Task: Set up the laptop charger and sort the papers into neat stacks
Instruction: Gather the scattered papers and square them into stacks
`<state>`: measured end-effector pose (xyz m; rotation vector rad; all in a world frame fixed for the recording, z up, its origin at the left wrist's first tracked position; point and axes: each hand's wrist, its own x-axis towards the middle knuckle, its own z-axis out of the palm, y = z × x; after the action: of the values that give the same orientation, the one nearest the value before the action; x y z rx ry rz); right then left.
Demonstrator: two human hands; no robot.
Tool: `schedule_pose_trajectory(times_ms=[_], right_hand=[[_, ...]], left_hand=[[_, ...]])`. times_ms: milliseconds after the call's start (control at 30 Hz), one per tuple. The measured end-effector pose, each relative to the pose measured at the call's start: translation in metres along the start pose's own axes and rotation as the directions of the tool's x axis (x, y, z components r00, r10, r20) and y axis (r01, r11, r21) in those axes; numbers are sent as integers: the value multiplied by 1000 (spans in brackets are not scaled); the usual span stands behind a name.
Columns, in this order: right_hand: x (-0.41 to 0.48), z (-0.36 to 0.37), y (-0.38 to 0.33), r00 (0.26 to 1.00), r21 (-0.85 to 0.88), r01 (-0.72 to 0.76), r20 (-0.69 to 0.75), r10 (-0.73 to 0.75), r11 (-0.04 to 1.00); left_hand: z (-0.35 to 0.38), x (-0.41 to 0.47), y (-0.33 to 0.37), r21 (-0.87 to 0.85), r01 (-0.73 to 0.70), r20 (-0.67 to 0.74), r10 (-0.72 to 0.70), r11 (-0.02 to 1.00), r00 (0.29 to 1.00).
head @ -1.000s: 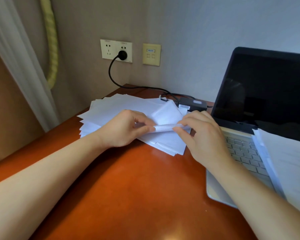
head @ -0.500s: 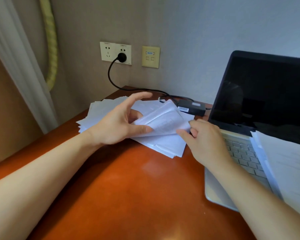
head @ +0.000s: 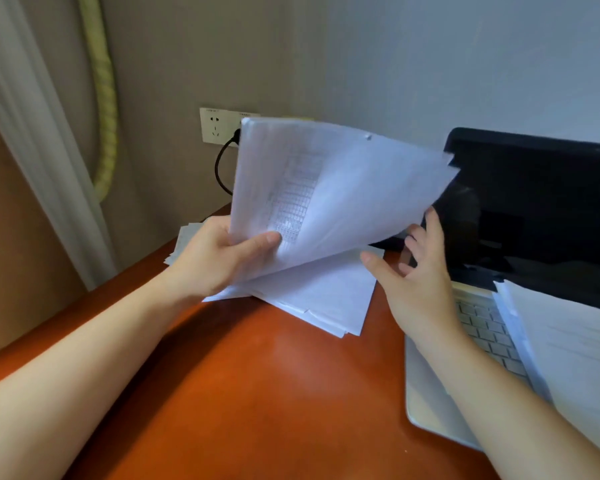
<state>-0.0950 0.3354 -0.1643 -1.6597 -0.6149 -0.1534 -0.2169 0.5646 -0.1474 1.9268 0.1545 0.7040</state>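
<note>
My left hand (head: 219, 258) grips a sheaf of white printed sheets (head: 329, 188) by its lower left corner and holds it raised and tilted above the desk. Under it a loose pile of white papers (head: 326, 296) lies fanned on the orange wooden desk (head: 257, 393). My right hand (head: 413, 275) hovers with fingers spread beside the lifted sheets, in front of the laptop's dark screen (head: 534, 209). The black charger cable (head: 220, 168) runs up to the wall socket (head: 217, 126); the raised sheets hide its plug and the power brick.
The silver laptop (head: 430, 403) stands open at the right, with another stack of papers (head: 568, 358) lying over its keyboard. A white curtain (head: 39, 140) and a yellow-green tie-back (head: 104, 98) hang at the left by the wall.
My left hand has lifted a sheaf of sheets off the pile and swung it upright. My right hand has let go of the paper edge and opened. The camera has tilted closer.
</note>
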Motion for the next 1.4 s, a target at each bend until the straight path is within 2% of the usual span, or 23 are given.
schedule_pose_trajectory(times_ms=[100, 167, 267, 367, 467, 567, 667, 733, 800, 900, 967, 1067, 1133, 1400], right_hand=[[0, -1, -5, 997, 88, -25, 81, 18, 996], [1, -3, -7, 994, 18, -10, 107, 8, 1000], [0, -4, -14, 997, -30, 31, 71, -29, 999], [1, -5, -22, 999, 60, 52, -8, -52, 997], [5, -5, -18, 994, 219, -109, 37, 103, 970], [6, -5, -3, 918, 133, -369, 206, 338, 920], [4, -4, 5, 859, 20, -450, 282, 427, 893], [4, -4, 3, 867, 4, -440, 261, 424, 898], [5, -4, -1, 902, 40, -392, 210, 376, 919], [6, -4, -12, 964, 95, -256, 105, 246, 962], [4, -4, -23, 990, 109, -134, 56, 129, 985], [-1, -2, -36, 1000, 131, 17, -12, -16, 991], [-5, 1, -41, 995, 168, 84, -59, -75, 982], [-11, 3, -54, 973, 187, 203, -144, -178, 961]], left_hand=[[0, 0, 6, -294, 94, 12, -95, 951, 995], [-3, 3, 4, -400, 152, 10, -162, 904, 987], [-8, 7, 3, -519, 201, 30, -217, 831, 976], [-9, 6, 5, -478, 285, 152, -241, 831, 958], [-6, 4, 6, -370, 416, 311, -311, 831, 898], [-4, 3, 1, -214, 558, 375, -460, 802, 805], [-2, 0, -5, -142, 623, 340, -553, 769, 761], [-1, -1, -6, -126, 581, 318, -522, 804, 792], [-2, 0, -6, -145, 475, 282, -424, 868, 861], [-1, 0, 1, -128, 263, 110, -249, 956, 962], [2, -2, 7, -78, 101, -19, -103, 992, 994], [7, -10, 16, 3, -83, -172, 82, 997, 982], [10, -14, 20, 12, -164, -216, 162, 986, 963], [17, -19, 27, -90, -294, -226, 268, 952, 937]])
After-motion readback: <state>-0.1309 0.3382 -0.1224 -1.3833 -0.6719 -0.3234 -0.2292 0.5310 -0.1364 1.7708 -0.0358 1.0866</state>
